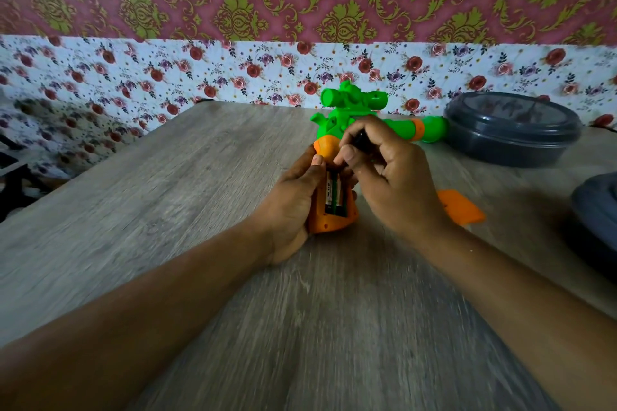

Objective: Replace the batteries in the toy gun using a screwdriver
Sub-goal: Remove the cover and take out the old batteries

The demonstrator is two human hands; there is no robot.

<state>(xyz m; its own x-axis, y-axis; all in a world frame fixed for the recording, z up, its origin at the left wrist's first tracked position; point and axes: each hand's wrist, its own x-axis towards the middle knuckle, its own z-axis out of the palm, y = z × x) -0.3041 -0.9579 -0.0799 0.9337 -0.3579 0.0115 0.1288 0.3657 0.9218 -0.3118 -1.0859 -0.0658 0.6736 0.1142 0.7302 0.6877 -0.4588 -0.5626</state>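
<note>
A green and orange toy gun (354, 110) lies on the wooden table (200, 193) with its orange grip toward me. My left hand (293, 207) grips the orange handle from the left. The battery bay is open and two batteries (334, 198) sit in it side by side. My right hand (390, 177) is just above the bay, its fingers curled round a small black object (362, 143), apparently another battery. The orange battery cover (462, 207) lies loose on the table to the right of my right hand. No screwdriver is in view.
A dark grey round container with a lid (510, 130) stands at the back right, touching the gun's muzzle end. Another dark object (597, 210) pokes in at the right edge. A floral wall runs along the table's far edge.
</note>
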